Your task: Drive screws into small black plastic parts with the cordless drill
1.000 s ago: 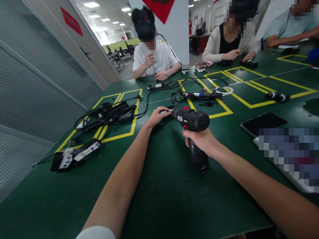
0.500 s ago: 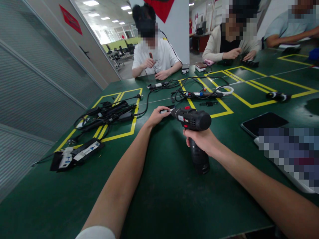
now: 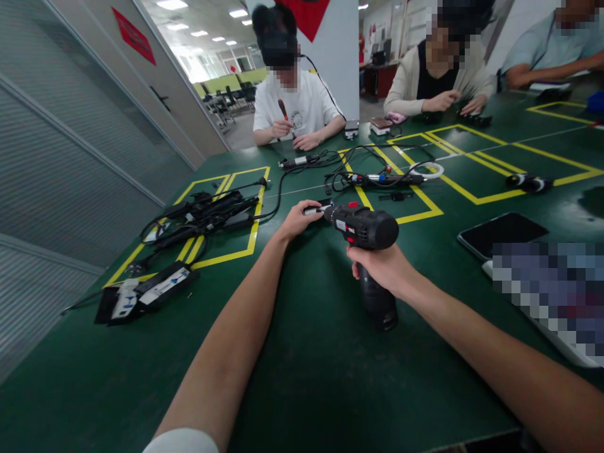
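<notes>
At the bench (image 3: 302, 377), your right fingers (image 3: 363, 253) grip the drill (image 3: 365, 226); your left pinch a small part (image 3: 312, 210). Tilting the drill could slip its bit.

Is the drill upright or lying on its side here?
Upright: the right hand grips the drill by its handle, with the battery end pointing down and the chuck level, toward the left hand.

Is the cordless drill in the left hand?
No, the right hand grips the cordless drill, while the left hand is near its chuck.
</notes>
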The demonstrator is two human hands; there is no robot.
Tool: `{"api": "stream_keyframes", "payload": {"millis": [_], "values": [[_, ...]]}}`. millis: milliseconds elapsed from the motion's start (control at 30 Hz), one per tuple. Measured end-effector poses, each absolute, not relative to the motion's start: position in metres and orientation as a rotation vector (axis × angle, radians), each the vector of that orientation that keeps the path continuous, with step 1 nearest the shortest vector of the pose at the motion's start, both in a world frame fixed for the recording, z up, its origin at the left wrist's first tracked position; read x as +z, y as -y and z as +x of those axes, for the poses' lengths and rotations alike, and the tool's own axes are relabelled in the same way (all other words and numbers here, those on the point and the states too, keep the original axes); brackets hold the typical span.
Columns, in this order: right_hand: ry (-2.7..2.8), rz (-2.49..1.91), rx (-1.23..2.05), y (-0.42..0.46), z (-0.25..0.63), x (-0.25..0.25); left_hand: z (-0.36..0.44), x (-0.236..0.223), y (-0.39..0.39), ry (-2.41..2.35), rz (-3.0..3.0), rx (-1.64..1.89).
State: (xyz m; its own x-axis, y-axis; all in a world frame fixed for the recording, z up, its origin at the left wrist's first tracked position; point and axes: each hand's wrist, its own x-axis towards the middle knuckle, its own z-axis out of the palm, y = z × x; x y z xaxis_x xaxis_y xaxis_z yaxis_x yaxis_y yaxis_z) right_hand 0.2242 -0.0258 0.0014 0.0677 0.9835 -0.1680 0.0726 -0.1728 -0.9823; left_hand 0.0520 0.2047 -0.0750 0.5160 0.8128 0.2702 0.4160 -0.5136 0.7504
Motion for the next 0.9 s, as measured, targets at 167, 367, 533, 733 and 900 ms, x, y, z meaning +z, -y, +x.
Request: {"api": "stream_keyframes", "payload": {"millis": [167, 367, 533, 733, 900], "values": [[1.13, -1.421, 1.254, 0.0265, 0.2237, 0.0037, 0.0521, -0.0752, -0.2051, -1.011, 2.142, 0.826], [1.142, -1.432, 1.245, 0.0261, 0.2238, 0.0016, 0.0526, -0.0728, -0.2039, -1.016, 2.147, 0.818], [1.131, -1.405, 1.254, 0.0263, 0.2237, 0.0025, 0.0522, -0.0735, -0.2044, -1.003, 2.134, 0.815], [1.127, -1.444, 1.24, 0.0265, 0.2233, 0.0038, 0.0519, -0.075, -0.2052, -0.989, 2.149, 0.83], [1.123, -1.436, 1.253, 0.0265, 0.2236, 0.0044, 0.0524, -0.073, -0.2035, -1.013, 2.144, 0.809]]}}
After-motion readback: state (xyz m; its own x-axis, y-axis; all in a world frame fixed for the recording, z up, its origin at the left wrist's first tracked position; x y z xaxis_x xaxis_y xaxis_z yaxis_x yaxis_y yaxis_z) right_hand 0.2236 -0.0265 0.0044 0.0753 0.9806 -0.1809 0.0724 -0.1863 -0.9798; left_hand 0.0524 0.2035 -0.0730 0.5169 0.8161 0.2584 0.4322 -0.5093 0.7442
